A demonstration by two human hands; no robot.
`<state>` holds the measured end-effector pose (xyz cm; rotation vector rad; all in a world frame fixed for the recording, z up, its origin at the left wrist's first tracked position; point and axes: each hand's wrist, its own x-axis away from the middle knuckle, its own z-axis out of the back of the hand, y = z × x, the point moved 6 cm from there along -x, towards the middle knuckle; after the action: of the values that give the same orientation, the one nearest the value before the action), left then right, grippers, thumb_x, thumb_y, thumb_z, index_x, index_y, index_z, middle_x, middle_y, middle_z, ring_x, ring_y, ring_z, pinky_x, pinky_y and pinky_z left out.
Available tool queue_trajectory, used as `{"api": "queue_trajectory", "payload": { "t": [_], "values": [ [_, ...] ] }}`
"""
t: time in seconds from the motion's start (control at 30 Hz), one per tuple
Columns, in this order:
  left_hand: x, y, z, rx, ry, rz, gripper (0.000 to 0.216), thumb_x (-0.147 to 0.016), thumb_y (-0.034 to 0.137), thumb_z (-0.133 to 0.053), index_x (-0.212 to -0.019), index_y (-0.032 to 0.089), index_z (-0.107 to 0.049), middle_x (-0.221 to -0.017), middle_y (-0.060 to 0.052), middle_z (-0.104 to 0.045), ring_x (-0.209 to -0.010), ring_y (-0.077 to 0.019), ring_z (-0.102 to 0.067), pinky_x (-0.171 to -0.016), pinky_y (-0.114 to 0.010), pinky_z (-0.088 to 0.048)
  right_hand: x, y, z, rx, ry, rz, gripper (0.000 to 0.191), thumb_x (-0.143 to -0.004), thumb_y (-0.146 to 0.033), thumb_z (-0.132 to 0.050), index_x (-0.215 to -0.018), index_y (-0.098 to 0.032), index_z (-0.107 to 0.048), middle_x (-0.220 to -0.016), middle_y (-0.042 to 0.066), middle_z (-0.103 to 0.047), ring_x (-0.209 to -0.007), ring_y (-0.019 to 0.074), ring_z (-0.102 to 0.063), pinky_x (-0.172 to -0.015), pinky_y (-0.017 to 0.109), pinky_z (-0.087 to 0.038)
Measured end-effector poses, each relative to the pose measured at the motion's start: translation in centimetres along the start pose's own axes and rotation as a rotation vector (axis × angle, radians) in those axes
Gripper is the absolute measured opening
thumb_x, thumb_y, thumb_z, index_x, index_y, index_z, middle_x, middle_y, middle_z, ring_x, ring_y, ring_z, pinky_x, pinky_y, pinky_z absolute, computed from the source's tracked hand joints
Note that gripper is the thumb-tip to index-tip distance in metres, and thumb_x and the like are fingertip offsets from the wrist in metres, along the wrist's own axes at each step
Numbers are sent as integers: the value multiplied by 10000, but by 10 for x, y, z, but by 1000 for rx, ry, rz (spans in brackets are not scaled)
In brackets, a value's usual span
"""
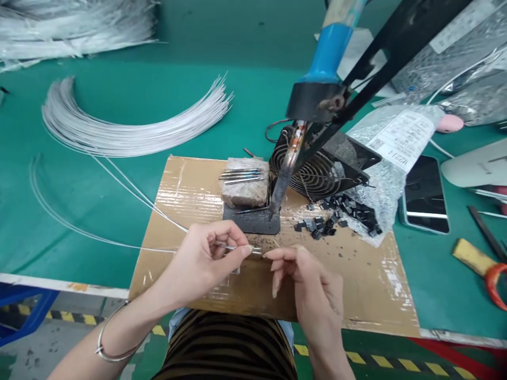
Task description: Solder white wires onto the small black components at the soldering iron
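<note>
The left hand [202, 258] pinched a thin white wire [130, 246] in its grip; the right hand [312, 287] kept a narrow grip at the wire's tip, hold unclear.

Thin white wire [138, 247], tip forward
It runs nearly level over the cardboard [356, 274], its silvery end (short, bare metal) pinched in the left hand [202, 258], its tail curving left across the green counter [79, 211].

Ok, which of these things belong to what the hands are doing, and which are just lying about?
In the job: thin white wire, pinched in the left hand; right hand at its tip; soldering iron on its stand; pile of small black parts; fan behind the iron; bundle of white wires, likely stock.
Lying about: phone; bubble-wrap bag; yellow-handled tool.
</note>
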<state>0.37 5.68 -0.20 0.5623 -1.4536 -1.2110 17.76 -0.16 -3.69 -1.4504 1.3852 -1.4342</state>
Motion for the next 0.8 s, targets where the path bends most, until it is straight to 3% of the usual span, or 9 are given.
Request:
{"api": "queue_trajectory", "payload": {
  "t": [0.17,0.43,0.63,0.8],
  "values": [
    [1,2,-1,11,26,13,182,-825,326,-711,-735,168,-692,-602,5,-626,-526,-113,-463,-509,-252,-318,1,2,-18,0,-35,-23,182,-1000,-356,-727,-993,-247,-873,-764,6,-698,-531,95,-621,-468,202,-548],
    [3,4,-2,10,68,-30,148,-819,296,-696,-726,182,-703,-614,-18,-683,-550,-133,-527,-518,-252,-380,1,12,-24,-212,-59,-92,143,-963,-347,-780,-1001,-255,-882,-722,7,-735,-466,91,-607,-428,199,-547],
    [7,2,-3,-69,156,-77,144,-842,292,-682,-749,184,-705,-615,-9,-656,-500,-116,-473,-458,-243,-313,-2,12,-28,-284,-77,-104,100,-929,-321,-818,-987,-272,-884,-685,-5,-747,-419,76,-590,-392,164,-512],
    [10,-1,-5,-87,143,-120,148,-873,290,-685,-761,192,-683,-615,3,-636,-496,-113,-461,-455,-248,-300,-1,13,-28,-316,-79,-151,95,-921,-324,-828,-969,-266,-886,-662,-11,-727,-409,62,-573,-385,138,-505]
  ]
}}
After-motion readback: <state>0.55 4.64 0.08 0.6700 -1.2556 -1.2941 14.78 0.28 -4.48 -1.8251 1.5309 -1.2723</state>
